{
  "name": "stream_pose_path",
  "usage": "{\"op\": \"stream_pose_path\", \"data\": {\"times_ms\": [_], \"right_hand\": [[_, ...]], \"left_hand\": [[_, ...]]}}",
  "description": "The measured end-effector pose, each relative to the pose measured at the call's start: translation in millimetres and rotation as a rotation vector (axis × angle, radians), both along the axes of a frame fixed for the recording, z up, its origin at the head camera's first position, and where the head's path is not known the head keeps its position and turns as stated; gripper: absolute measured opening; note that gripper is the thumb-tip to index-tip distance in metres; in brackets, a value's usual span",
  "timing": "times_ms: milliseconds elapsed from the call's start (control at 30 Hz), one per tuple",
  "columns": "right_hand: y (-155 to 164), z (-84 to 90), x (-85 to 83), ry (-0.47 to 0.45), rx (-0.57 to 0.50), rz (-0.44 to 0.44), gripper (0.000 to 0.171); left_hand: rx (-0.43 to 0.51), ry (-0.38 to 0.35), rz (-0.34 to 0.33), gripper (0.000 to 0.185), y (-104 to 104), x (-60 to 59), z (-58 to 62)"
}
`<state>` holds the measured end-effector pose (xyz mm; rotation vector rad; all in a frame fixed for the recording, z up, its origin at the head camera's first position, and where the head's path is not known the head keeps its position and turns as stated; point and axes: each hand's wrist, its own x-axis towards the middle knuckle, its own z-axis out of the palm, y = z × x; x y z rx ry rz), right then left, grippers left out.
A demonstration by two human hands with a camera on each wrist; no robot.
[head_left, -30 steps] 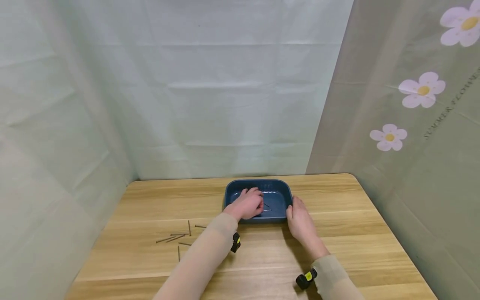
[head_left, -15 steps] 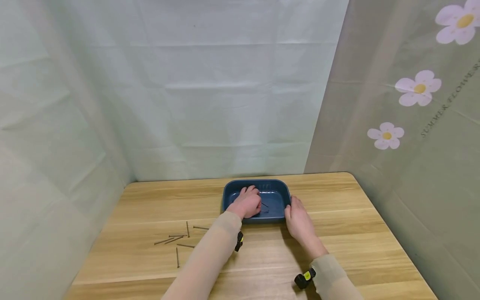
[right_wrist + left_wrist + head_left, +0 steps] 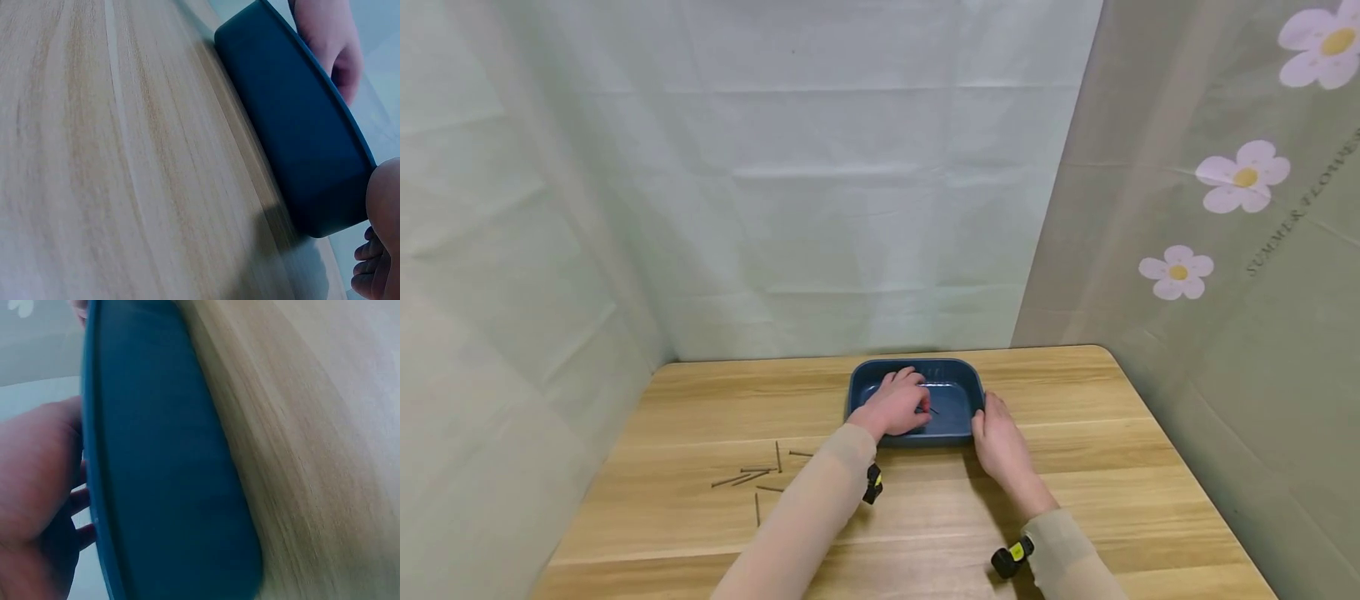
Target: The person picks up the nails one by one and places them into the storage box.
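A dark blue rectangular baking dish [image 3: 955, 439] stands near the back edge of the table. My left hand [image 3: 895, 406] reaches over its front rim, thumb and fingers down inside. A thin dark nail [image 3: 934, 411] shows right beside the thumb and index finger; I cannot tell whether they pinch it. My right hand [image 3: 1000, 433] holds the dish's front right corner, thumb at the rim and fingers along the side wall. In the left wrist view the dish's wall [image 3: 162, 450] hides the left fingertips. The right wrist view has the right thumb [image 3: 384, 194] on the rim.
Several loose nails [image 3: 751, 477] lie on the wooden table [image 3: 1112, 467], left of the dish, some partly behind the left forearm. A pale fabric curtain [image 3: 850, 208] hangs close behind the table, with a flower-printed one at the right.
Inside the dish the left thumb and index finger have spread apart a little, and the hand has shifted slightly. One nail near the fingertips is now out of sight. The right hand stays put.
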<state>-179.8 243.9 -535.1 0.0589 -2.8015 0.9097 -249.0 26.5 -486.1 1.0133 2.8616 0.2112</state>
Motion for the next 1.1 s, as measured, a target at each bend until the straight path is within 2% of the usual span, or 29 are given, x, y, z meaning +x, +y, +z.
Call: {"op": "stream_pose_path", "data": {"times_ms": [133,267,400,533,667,833,967,1100], "right_hand": [[0,-1.2,0.0,0.01,0.0,0.007,0.054],[1,-2.1,-0.8,0.006,-0.007,0.006,0.054],[1,-2.3,-1.9,-0.011,-0.017,0.008,0.054],[1,-1.4,-2.1,-0.025,-0.017,0.008,0.055],[2,0.4,-2.4,-0.035,-0.008,0.013,0.056],[2,2.5,-2.8,-0.033,-0.002,0.016,0.056],[3,2.1,-2.6,-0.032,-0.001,0.015,0.056],[3,1.3,-1.5,-0.034,0.004,0.018,0.056]], "left_hand": [[0.137,-0.005,-0.044,0.013,-11,11.5,8.1],[0.3,0.034,-0.102,0.014,-30,33.2,24.1],[0.434,0.122,-0.136,0.012,-62,58.4,34.7],[0.482,0.18,-0.109,0.01,-103,82.8,34.9],[0.433,0.242,-0.066,0.017,-147,104.5,24.8],[0.346,0.296,-0.04,0.024,-198,124.2,-1.1],[0.296,0.338,-0.041,0.035,-231,134.5,-19.7],[0.245,0.369,-0.083,0.044,-252,140.8,-27.0]]}}
